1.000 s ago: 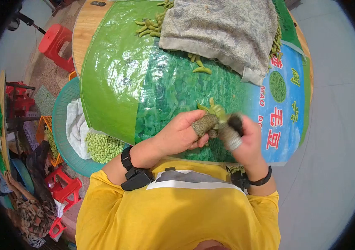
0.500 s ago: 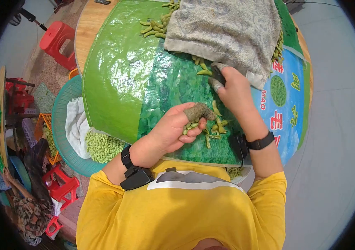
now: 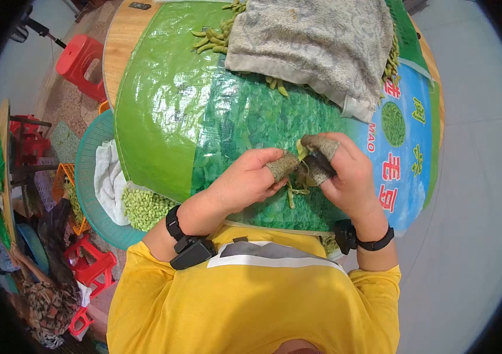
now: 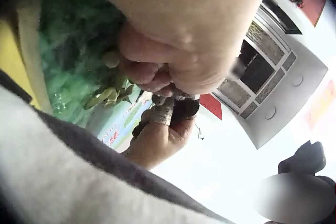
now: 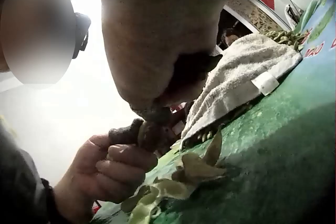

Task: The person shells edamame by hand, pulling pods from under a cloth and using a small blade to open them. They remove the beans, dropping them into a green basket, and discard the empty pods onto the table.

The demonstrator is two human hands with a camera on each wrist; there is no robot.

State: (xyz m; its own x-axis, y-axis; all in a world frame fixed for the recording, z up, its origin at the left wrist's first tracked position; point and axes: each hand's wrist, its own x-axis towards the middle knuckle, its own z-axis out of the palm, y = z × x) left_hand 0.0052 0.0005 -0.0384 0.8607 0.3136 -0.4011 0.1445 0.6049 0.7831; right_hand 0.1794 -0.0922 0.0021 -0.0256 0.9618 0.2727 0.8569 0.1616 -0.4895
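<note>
Just above the green printed sheet (image 3: 162, 118), my two hands meet at a green bean pod (image 3: 302, 150). My right hand (image 3: 350, 177) pinches it between wrapped thumb and fingers. My left hand (image 3: 251, 180), its thumb wrapped too, grips at the pod's left side with the other fingers curled in; what lies inside them is hidden. Opened pods (image 3: 292, 194) lie on the sheet below the hands, and show in the right wrist view as a loose pile of husks (image 5: 197, 169). In the left wrist view the right hand (image 4: 160, 140) touches the left hand's fingertips.
A grey towel (image 3: 310, 47) covers a heap of pods (image 3: 212, 40) at the table's far side. To the left, a teal basket (image 3: 93, 194) holds a white cloth (image 3: 109, 183) and shelled beans (image 3: 145, 207). Red stools (image 3: 80, 65) stand on the floor beyond.
My right hand reached to the pods at the towel's edge and has come back to my left hand. A pod that lay by the towel is gone from there.
</note>
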